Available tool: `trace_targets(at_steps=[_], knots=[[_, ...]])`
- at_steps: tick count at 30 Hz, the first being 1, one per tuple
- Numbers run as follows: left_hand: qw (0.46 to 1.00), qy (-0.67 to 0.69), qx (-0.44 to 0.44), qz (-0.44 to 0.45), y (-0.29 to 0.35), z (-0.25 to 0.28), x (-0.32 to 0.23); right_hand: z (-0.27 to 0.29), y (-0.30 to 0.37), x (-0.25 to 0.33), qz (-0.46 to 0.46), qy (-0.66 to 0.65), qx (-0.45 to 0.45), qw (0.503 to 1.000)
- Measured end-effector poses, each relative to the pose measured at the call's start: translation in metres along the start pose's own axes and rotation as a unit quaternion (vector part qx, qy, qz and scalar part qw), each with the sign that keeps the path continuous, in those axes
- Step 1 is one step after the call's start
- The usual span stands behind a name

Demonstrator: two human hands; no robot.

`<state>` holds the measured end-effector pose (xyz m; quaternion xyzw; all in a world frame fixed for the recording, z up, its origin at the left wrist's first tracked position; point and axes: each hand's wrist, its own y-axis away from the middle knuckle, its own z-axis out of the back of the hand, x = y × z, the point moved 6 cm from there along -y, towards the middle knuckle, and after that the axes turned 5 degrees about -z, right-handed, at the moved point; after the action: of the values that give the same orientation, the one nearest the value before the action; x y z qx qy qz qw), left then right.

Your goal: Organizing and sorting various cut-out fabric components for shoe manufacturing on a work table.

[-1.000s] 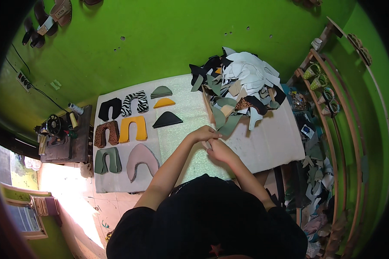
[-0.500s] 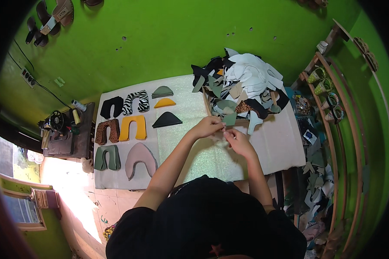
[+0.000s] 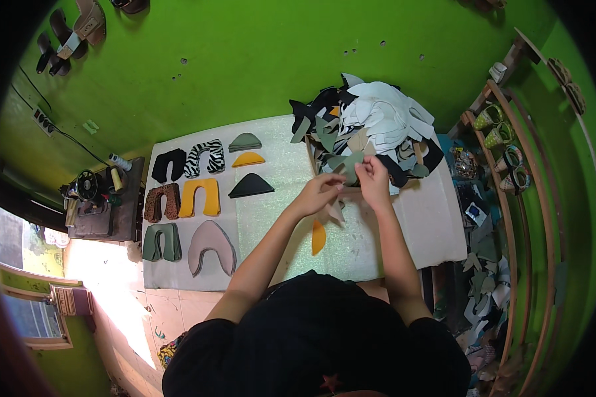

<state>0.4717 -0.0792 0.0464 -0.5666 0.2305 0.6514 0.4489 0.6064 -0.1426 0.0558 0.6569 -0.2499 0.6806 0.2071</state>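
Observation:
My right hand point(image 3: 375, 180) is raised at the front of a scrap pile, its fingertips pinched on a green scrap of material point(image 3: 346, 164). Beside it, my left hand point(image 3: 318, 193) has its thumb and fingers apart. Just below the left hand is a beige scrap point(image 3: 334, 210), slightly blurred; I cannot tell whether it touches the fingers. A yellow curved piece point(image 3: 318, 237) shows closer to me, over the pale table cover point(image 3: 278, 231). The pile point(image 3: 387, 116) mixes white, black, green and leopard-print offcuts in a shallow wooden box, partly hidden by my hands.
Left on the table sit stacks of U-shaped pieces, including yellow ones point(image 3: 199, 197) and a pink one point(image 3: 212, 248), beside half-moon stacks point(image 3: 246, 159). A sewing machine point(image 3: 89, 188) stands farther left. At right rises a wooden rack point(image 3: 510, 178) with shoes.
My hands have moved apart. The right hand has risen toward the pile with the green scrap, and the yellow piece and beige scrap have come into sight below the left hand.

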Motion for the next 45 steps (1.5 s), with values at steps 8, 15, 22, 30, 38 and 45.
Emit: trace_targets(at_steps=[8, 15, 22, 30, 38, 45], knots=[[0.988, -0.032, -0.029, 0.151, 0.039, 0.002, 0.077, -0.011, -0.047, 0.050, 0.063, -0.015, 0.075, 0.995], [0.922, -0.352, 0.114, 0.115, 0.066, -0.054, 0.084, 0.027, -0.071, 0.013, 0.028, 0.177, -0.041, 0.983], [0.911, -0.372, 0.124, 0.126, 0.068, -0.044, 0.120, 0.113, -0.025, 0.025, 0.099, 0.439, -0.323, 0.833], [0.969, -0.152, 0.162, 0.106, 0.030, -0.025, 0.070, 0.185, -0.023, -0.023, -0.083, 0.423, -0.268, 0.862], [0.988, 0.112, -0.029, 0.106, -0.021, 0.020, 0.026, 0.194, -0.026, -0.004, -0.026, 0.142, -0.257, 0.956], [0.975, -0.123, -0.148, 0.109, -0.033, 0.031, 0.037, 0.154, -0.019, 0.010, -0.036, -0.020, -0.199, 0.979]])
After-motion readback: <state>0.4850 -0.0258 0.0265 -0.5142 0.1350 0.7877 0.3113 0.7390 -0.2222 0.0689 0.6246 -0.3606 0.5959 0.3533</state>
